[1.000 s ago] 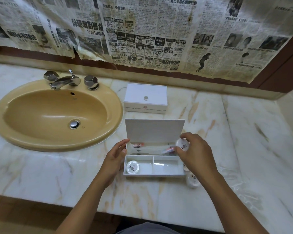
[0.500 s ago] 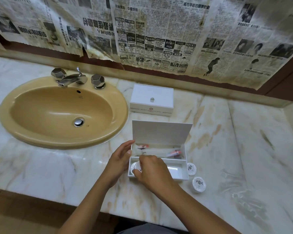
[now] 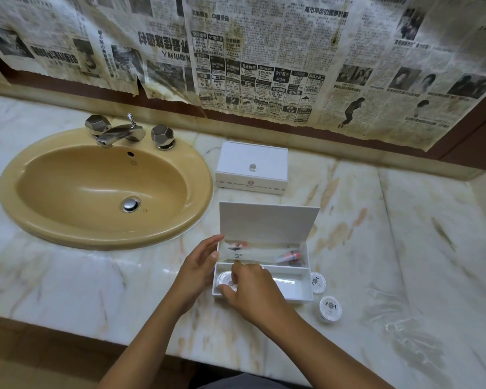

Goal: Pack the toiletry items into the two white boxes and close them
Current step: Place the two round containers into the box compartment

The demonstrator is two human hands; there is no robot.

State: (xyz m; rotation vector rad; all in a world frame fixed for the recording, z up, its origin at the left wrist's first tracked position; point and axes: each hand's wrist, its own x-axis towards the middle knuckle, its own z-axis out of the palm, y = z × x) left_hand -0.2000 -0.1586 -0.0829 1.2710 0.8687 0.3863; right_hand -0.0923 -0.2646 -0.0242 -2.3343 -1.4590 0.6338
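Note:
A white box (image 3: 300, 297) stands open on the marble counter with its lid (image 3: 267, 223) upright. Wrapped items, one a small red-capped tube (image 3: 289, 256), lie in its long back compartment. My right hand (image 3: 253, 290) reaches into the front left compartment, fingers pinched on a round white puck (image 3: 226, 279); I cannot tell if another lies under it. With fingers spread, my left hand (image 3: 199, 268) rests against the box's left wall. Two more round pucks sit outside by the box's right end, one (image 3: 317, 282) touching it, one (image 3: 330, 308) nearer me. A second white box (image 3: 253, 161) stands closed behind.
A tan oval sink (image 3: 104, 189) with a chrome faucet (image 3: 118, 133) fills the counter's left side. Crumpled clear plastic wrappers (image 3: 387, 313) lie on the marble at the right. Newspaper covers the wall behind. The counter's front edge runs just below my forearms.
My right hand carried a round puck from the box's right end down into the front left compartment. My left hand stayed at the left wall. The view shifted slightly.

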